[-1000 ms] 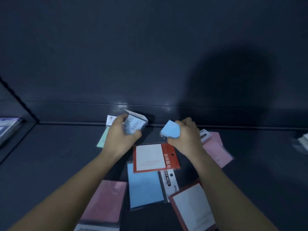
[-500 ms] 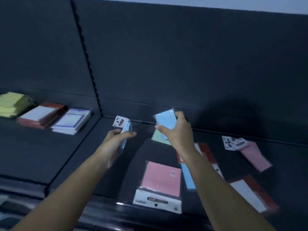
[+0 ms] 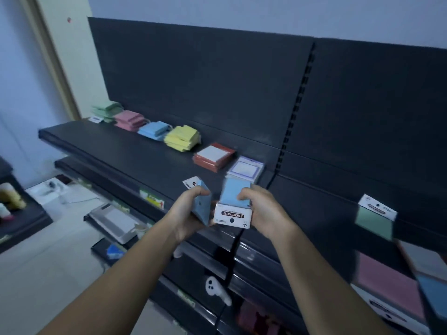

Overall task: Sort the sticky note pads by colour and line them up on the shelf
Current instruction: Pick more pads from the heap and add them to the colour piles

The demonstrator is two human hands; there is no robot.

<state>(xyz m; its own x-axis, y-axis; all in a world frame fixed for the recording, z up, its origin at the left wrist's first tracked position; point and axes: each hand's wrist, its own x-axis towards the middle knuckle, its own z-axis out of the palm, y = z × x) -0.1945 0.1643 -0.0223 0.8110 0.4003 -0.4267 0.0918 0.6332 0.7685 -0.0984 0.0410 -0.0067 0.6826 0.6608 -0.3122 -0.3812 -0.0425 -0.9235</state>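
A dark metal shelving unit (image 3: 217, 81) with a slotted back panel stands against a pale wall (image 3: 217, 8) above a light floor (image 3: 48, 274). Its upper shelf (image 3: 108, 153) carries a row of sorted piles, left to right: green pads (image 3: 107, 110), pink pads (image 3: 129, 119), blue pads (image 3: 154, 129), yellow pads (image 3: 182, 137), red-framed white pads (image 3: 214, 155) and purple-bordered pads (image 3: 245, 169). In the next bay to the right, a loose green pad (image 3: 375, 218) and a loose pink pad (image 3: 387, 281) lie blurred. In front of the shelf edge, the left hand (image 3: 187, 213) grips a light blue sticky note pad (image 3: 202, 206), fingers curled round it. The right hand (image 3: 261, 209) pinches a second blue pad (image 3: 233, 197), its white "STICKY NOTE" header card turned downward. Since half a second ago the view has swung left, revealing the green, pink and blue piles, and the two held pads have come almost together.
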